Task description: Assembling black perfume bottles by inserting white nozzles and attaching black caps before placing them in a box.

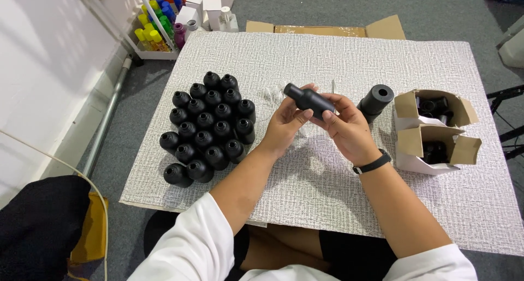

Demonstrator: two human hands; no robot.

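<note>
Head view, looking down on a board covered in pale textured mat [327,57] laid on a grey floor. At far left, beyond the mat, a white rack [155,35] holds small coloured bottles, with white cartons beside it. On the left part of the mat stands a tight cluster of black bottles [207,125], upright, uncapped and touching one another; by their number, a good share of the batch appears already set out. At centre, both hands meet above the mat around a single black bottle [310,99], which lies tilted with its neck pointing up and to the left, clear of the surface. The left hand [284,125] closes its thumb and fingers on the bottle's lower side; the right hand [346,125], with a black band at the wrist, wraps its fingers over the bottle's base end. Just right of the hands a black cylinder [375,100] lies on the mat, its open end facing the camera. At right, two open cardboard boxes [436,131] hold further dark items, so some stock seems left to handle.
</note>
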